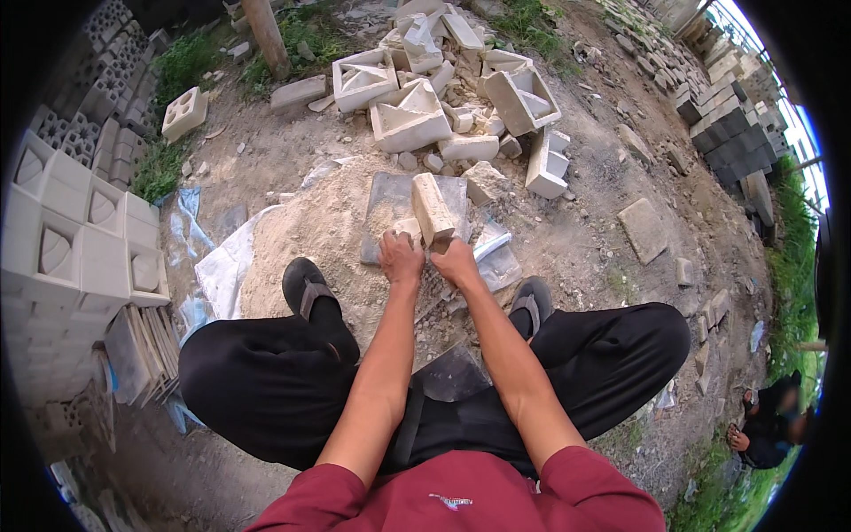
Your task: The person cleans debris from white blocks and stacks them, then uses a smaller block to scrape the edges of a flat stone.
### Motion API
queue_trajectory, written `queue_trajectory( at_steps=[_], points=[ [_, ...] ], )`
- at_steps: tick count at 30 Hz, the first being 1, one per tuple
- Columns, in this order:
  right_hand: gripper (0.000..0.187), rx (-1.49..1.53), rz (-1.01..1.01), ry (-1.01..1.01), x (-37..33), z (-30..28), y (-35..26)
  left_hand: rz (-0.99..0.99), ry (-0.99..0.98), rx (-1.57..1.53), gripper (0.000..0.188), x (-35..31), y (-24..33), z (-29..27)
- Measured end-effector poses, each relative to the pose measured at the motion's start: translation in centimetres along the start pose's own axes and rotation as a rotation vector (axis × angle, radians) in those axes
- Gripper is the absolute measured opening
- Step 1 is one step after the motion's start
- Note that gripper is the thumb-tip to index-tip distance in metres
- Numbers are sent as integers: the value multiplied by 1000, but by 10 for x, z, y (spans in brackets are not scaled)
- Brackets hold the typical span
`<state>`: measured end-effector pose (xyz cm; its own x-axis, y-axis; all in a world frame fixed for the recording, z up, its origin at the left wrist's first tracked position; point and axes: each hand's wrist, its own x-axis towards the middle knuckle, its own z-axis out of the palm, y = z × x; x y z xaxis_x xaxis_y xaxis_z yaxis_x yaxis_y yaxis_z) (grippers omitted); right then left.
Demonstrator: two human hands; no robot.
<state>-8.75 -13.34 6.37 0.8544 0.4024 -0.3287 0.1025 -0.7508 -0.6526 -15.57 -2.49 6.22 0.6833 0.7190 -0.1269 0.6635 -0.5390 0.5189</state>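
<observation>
One long tan block (432, 204) was at approx. ctr of frame, over a dark slab (457, 195), w/ the R hand (455, 263) clamped on its lower end. L hand (402, 257) was just left of it, fingers on a small pale chunk (408, 227), tho couldn't tell if they were closed round it. Sandy heap (306, 230) sat left of ctr, broken pale blocks (412, 115) were piled upper ctr, and a 2nd person (771, 426) was at lower R of frame.

Pale blocks (102, 248) stand stacked at left, and a wooden post (267, 37) rises beside grass (324, 35).
</observation>
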Motion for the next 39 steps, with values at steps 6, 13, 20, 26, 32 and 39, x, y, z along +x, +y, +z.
queue_trajectory(
  at_steps=[6,13,20,26,32,39],
  points=[
    [53,93,52,53,-9,-16,-13,135,114,84,70,26,-22,11],
    [53,-5,170,179,-19,-4,-5,-53,116,-134,72,21,-25,-4],
    [55,-18,33,8,-30,34,-35,-148,570,-404,66,26,-51,-21],
    [60,25,-44,80,-5,16,-17,-215,694,-735,62,42,-63,-30],
    [53,-39,58,175,-7,1,-13,-225,676,-773,61,44,-75,-23],
    [55,-70,-96,-148,-30,29,-48,-196,676,-743,60,47,-73,-28]
  ],
)
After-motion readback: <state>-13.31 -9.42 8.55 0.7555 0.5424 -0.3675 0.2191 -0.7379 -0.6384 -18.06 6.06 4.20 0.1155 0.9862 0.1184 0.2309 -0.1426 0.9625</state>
